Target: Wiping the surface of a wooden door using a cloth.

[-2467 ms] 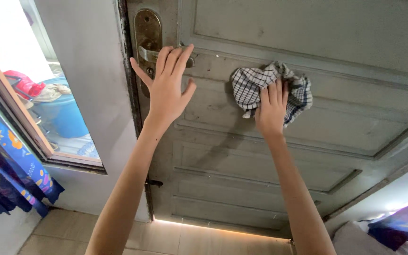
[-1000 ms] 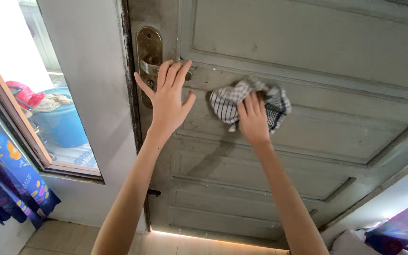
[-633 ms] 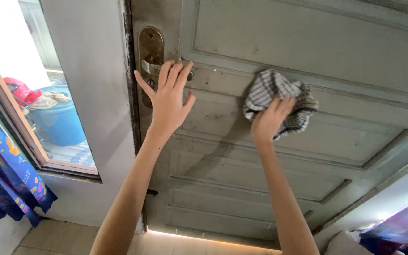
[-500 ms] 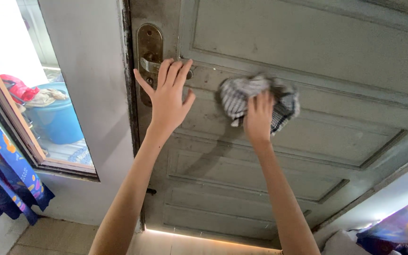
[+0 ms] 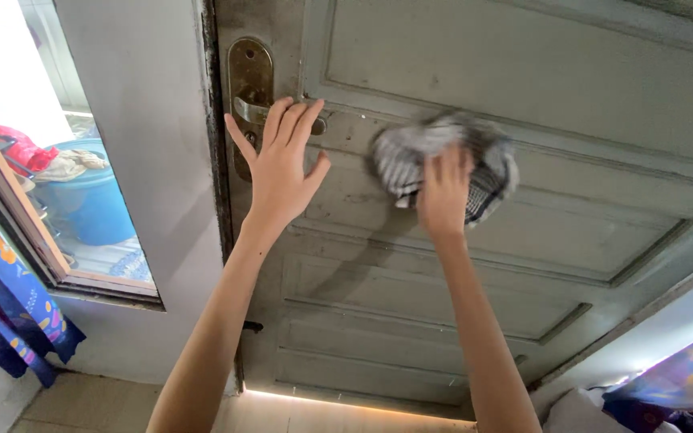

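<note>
The person's left hand (image 5: pixel 281 172) lies flat against the grey-green panelled wooden door (image 5: pixel 523 88), fingers spread wide and pointing up, holding nothing. Its fingertips reach the dull brass lever handle (image 5: pixel 260 112), which juts out just above them from a tall, oval-ended brass backplate (image 5: pixel 250 72) up and to the left of the hand. Beyond the door's dark edge, further left of that hand, stands a pale grey wall strip (image 5: pixel 142 160).

The right hand (image 5: pixel 444 191) presses a crumpled black-and-white checked cloth (image 5: pixel 443 156) against the door's middle rail, level with the left hand and a short way to its right. The cloth is bunched under the palm and spills out above and on both sides of the fingers; it is blurred, so its folds cannot be made out. Both forearms rise from the bottom edge.

Far left of the left hand, through a window, sits a blue plastic tub (image 5: pixel 90 204).
</note>
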